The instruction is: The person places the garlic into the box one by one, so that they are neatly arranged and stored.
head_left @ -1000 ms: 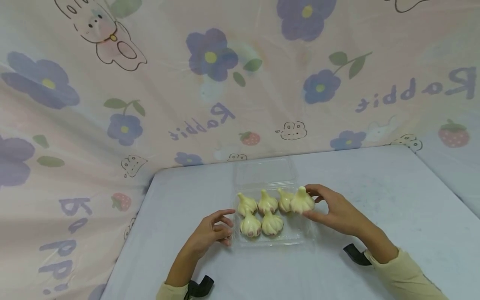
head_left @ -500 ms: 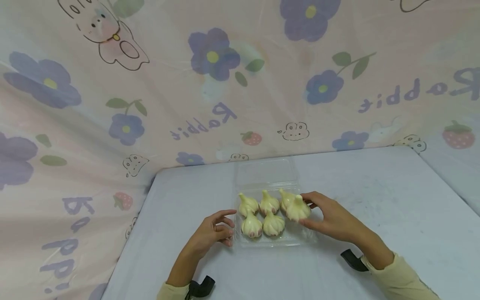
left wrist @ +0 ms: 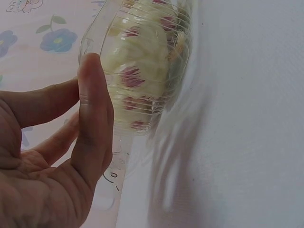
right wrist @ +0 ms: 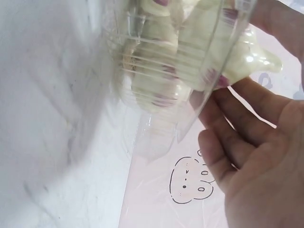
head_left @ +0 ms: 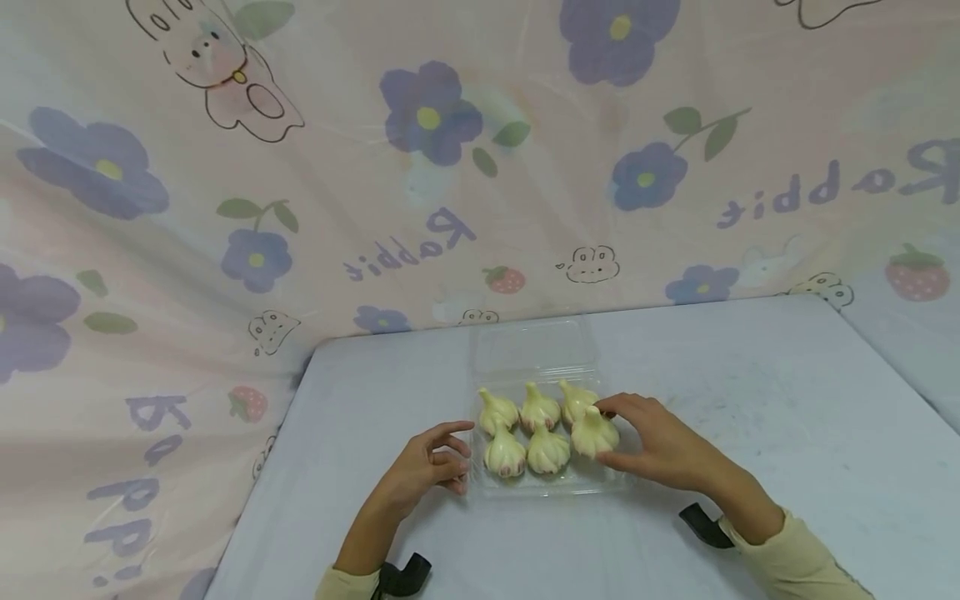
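In the head view a clear plastic clamshell box (head_left: 536, 489) holds white garlic bulbs with purple streaks in two rows. My right hand (head_left: 663, 442) grips a garlic bulb (head_left: 595, 435) between thumb and fingers at the box's front right, its stem upward. The right wrist view has this bulb (right wrist: 249, 52) partly above the rim, fingers around it. Three bulbs form the back row, the right one (head_left: 576, 398) partly covered by the held bulb. Two more, one a front bulb (head_left: 548, 452), sit in front. My left hand (head_left: 423, 465) stays at the box's left side, fingers loosely bent, fingertips right at the rim.
The box's clear lid (head_left: 532, 346) lies folded back toward the rear edge of the white-covered table (head_left: 750, 375). Behind it hangs a printed curtain (head_left: 315, 208) with flowers and rabbits. Black wrist mounts (head_left: 405, 575) show at both sleeves.
My right hand has brought its garlic bulb left, forward and down, from the box's right edge into the front right spot. The left hand has stayed by the rim.
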`<state>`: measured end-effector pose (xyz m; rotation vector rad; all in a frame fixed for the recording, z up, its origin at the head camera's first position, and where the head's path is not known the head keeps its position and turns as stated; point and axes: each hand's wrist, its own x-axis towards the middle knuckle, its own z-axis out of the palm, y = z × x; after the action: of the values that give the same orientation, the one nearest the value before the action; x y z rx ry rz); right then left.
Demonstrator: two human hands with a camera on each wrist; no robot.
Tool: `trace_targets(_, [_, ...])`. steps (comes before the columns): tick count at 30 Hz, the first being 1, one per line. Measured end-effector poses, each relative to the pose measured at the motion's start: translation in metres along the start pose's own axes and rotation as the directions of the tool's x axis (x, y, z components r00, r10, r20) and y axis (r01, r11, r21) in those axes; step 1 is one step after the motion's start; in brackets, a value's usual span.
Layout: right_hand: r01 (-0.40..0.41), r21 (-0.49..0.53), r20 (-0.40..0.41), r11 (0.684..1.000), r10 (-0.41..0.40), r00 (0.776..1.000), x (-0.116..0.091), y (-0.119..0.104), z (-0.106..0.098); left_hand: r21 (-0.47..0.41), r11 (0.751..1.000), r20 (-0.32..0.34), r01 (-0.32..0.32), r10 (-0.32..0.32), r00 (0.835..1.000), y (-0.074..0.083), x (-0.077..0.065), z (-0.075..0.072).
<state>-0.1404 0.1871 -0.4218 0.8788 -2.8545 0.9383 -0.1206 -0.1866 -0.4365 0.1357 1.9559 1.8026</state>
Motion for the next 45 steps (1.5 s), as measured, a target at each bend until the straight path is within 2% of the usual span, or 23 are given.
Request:
trace_targets(9, [0.065,-0.051,-0.026,0.997,-0.067,0.997,0.002,0.0,0.004,0.009,1.0,-0.014,0.001,-0.001,1.0,-0.001,0.0,0.001])
trace_targets(17, [0.061,-0.064,0.001,0.996,-0.061,0.998,0.002,-0.001,0.006,0.015,1.0,-0.014,-0.002,0.002,1.0,-0.002,0.001,0.001])
trace_targets(25, [0.103,-0.113,-0.009,0.988,-0.105,0.994,0.001,0.003,0.011,0.015,1.0,-0.007,-0.009,0.01,1.0,-0.002,0.001,0.002])
trace_targets(30, [0.1,-0.153,0.005,0.983,-0.101,0.995,0.002,0.004,0.014,0.01,1.0,-0.005,-0.014,0.014,1.0,-0.002,0.001,0.001])
trace_targets(40, [0.093,-0.17,0.007,0.981,-0.093,0.996,0.002,0.0,0.012,0.015,1.0,0.004,-0.02,0.02,1.0,-0.001,0.001,0.001])
trace_targets(45, [0.084,-0.167,0.029,0.982,-0.08,0.996,0.001,-0.002,0.009,0.048,0.999,0.006,-0.014,0.014,1.0,0.002,0.001,0.001])
